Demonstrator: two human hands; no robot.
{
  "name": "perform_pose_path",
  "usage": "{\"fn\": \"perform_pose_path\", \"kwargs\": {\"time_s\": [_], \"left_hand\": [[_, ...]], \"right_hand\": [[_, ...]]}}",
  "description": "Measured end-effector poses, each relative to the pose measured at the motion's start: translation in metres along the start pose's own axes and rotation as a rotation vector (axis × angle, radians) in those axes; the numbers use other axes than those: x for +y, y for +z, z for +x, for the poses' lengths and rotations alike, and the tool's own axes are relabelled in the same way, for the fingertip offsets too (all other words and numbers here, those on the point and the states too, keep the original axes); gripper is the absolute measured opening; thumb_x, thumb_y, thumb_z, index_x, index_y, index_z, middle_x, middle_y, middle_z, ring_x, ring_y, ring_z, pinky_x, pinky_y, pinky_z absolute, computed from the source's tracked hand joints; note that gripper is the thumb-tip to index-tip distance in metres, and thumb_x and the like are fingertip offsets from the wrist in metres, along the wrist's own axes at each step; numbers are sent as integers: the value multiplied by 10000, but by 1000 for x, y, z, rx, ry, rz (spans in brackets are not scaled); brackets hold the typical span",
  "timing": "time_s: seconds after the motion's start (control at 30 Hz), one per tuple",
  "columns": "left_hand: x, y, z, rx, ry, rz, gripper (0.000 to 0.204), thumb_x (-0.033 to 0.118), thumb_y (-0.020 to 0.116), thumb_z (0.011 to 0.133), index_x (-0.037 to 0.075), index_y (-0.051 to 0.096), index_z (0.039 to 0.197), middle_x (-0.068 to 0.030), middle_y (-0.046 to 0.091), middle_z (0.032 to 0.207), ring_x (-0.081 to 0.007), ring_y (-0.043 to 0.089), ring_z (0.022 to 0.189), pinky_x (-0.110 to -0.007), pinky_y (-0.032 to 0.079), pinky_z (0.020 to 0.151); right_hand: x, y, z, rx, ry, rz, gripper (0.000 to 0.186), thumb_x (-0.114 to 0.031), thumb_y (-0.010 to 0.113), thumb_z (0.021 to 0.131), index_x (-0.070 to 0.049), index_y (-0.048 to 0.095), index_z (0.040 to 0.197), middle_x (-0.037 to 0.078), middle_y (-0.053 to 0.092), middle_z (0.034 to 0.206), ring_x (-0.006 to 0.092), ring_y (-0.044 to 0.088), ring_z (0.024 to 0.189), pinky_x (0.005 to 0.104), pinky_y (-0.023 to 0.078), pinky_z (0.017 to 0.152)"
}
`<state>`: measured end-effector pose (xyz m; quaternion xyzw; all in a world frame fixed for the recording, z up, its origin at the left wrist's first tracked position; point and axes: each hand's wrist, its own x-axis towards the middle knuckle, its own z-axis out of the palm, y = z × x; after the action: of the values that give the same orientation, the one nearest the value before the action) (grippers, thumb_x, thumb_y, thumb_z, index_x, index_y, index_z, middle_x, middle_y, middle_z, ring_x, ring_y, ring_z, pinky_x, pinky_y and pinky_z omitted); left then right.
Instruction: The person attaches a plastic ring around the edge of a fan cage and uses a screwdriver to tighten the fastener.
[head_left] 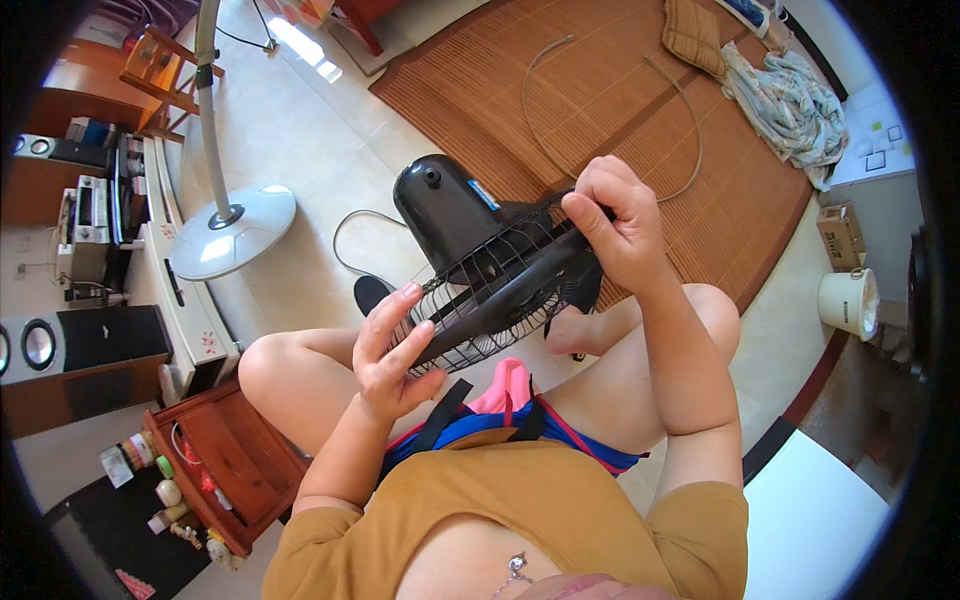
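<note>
A black electric fan [440,215] with a round wire grille [480,348] is held tilted in front of me, above my bent legs. My right hand [622,222] grips the upper right rim of the grille, the thumb pressed on it and the fingers curled over. At the lower left rim is my left hand [388,358], its fingers lying over the grille wires and its thumb beneath. The fan's smooth motor housing faces away from me. A pink item [505,388] lies between my thighs, partly hidden by the grille.
A pole on a round pale base [233,235] stands left. A brown woven mat [460,90] covers the far floor, with a thin cord [697,130] across it. A wooden cabinet [240,450] and a speaker [110,345] are at left; a white bucket [845,302] is at right.
</note>
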<state>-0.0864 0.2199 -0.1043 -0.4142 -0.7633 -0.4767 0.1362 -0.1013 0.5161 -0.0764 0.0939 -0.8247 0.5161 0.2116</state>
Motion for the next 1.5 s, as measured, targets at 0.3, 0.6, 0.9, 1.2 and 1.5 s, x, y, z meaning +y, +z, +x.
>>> {"fn": "perform_pose_path", "kwargs": {"time_s": [0.3,0.6,0.9,1.2,1.5], "left_hand": [[-2,-2,12,-95,-13,77,612,458,665,801,30,531,1217,-331,497,1221,-409,567,1065,-411,479,868],[-3,-3,14,-113,-41,88,591,441,661,814,29,531,1218,-325,501,1220,-399,569,1061,-405,483,850],[-8,-1,9,3,-66,-40,581,368,696,801,0,535,1222,-312,494,1242,-385,564,1072,-418,470,879],[-3,3,11,-50,-22,-7,706,324,746,757,11,444,1314,-303,473,1269,-385,538,1116,-422,458,914],[-10,-2,-1,-80,-123,-44,794,289,760,738,-26,371,1354,-237,450,1316,-338,464,1209,-436,360,1020]], "right_hand": [[4,12,7,78,8,-28,291,-113,612,841,-13,461,613,84,388,579,227,393,580,329,321,551],[5,14,10,147,36,13,276,-85,622,833,-5,479,611,83,388,573,214,390,553,321,320,524],[25,12,13,466,223,450,473,-402,451,965,-44,576,682,-31,506,641,87,463,659,250,388,652],[60,17,2,368,374,235,491,-367,559,918,-20,461,583,-2,364,509,101,328,513,306,313,487],[65,9,4,321,373,191,457,-379,517,931,-28,542,641,41,484,565,136,429,560,309,389,558]]}}
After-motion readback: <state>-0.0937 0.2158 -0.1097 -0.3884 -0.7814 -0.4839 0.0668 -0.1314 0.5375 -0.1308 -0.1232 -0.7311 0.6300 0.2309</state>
